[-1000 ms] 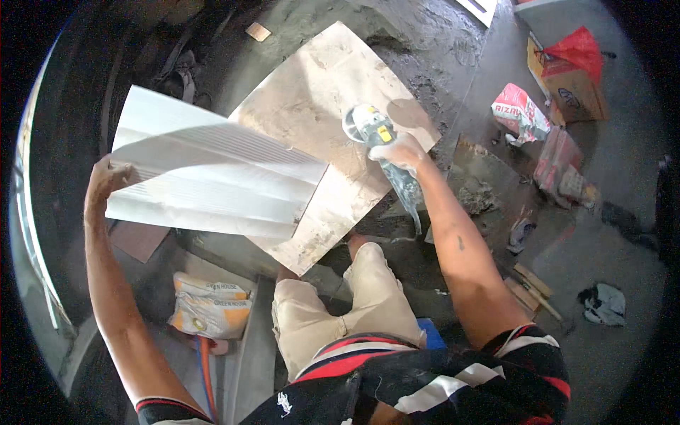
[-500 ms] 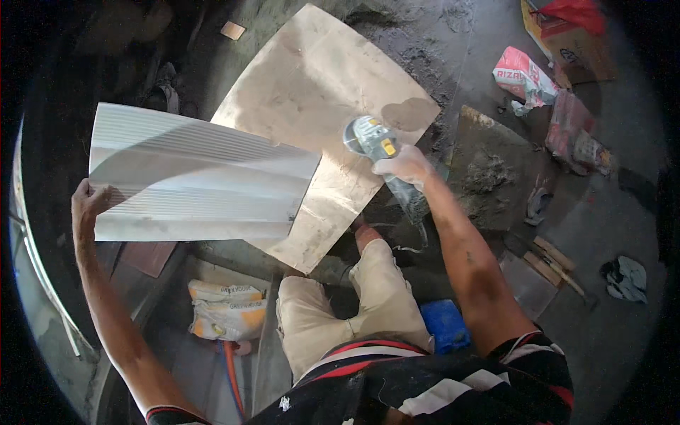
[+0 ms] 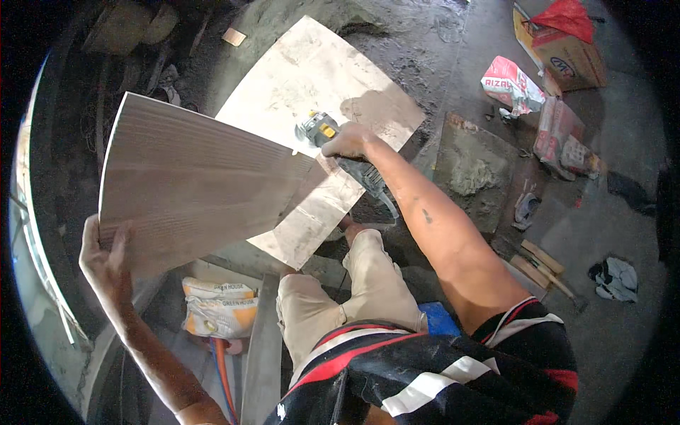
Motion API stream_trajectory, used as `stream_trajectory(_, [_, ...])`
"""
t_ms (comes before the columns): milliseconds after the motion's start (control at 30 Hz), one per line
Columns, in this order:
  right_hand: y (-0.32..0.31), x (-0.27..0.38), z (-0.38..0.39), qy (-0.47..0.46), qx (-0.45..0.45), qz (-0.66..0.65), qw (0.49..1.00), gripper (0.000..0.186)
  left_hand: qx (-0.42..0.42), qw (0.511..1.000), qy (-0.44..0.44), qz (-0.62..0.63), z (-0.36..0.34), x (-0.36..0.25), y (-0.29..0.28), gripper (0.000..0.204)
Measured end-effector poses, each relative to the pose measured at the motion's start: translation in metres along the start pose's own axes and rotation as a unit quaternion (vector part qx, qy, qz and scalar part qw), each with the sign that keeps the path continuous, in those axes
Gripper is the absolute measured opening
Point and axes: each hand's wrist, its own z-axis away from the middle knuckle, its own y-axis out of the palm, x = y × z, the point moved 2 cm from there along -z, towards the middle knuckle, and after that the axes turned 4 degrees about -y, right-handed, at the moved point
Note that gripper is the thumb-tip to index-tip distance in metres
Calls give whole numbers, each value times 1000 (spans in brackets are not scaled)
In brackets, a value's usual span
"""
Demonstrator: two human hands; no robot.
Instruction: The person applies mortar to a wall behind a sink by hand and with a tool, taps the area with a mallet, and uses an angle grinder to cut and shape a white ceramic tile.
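My left hand (image 3: 106, 258) grips the outer left edge of a large ridged tile (image 3: 191, 184), thumb and fingers closed around it. The tile is tilted and its visible face lies in shadow. Its narrower right end reaches over a pale flat board (image 3: 304, 64) on the ground. In my right hand (image 3: 352, 142) is an angle grinder (image 3: 322, 129), fingers wrapped round its body. The grinder's disc is just above the tile's upper right corner; I cannot tell whether they touch. A cord trails from the grinder's rear toward my knee.
Orange and white bags (image 3: 221, 309) lie left of my legs, a blue object (image 3: 440, 319) to the right. Farther right are a mortar-smeared slab (image 3: 473, 166), red and white bags (image 3: 513, 85), a cardboard box (image 3: 567, 60) and a wooden-handled hammer (image 3: 552, 273).
The grinder has moved left, up to the tile's right end. My left hand has tilted the tile, its left edge shifting right and its lit face turning dark.
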Motion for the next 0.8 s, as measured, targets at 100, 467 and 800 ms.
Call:
stream_trajectory(100, [-3, 5, 7, -4, 5, -21, 1000, 63, -7, 999, -4, 51, 24, -16, 1, 16])
stream_trajectory(467, [-2, 17, 18, -14, 32, -7, 999, 58, -7, 996, 13, 83, 39, -28, 4, 17])
stream_trajectory(800, [10, 11, 4, -3, 28, 28, 999, 54, -21, 998, -11, 52, 43, -37, 3, 17])
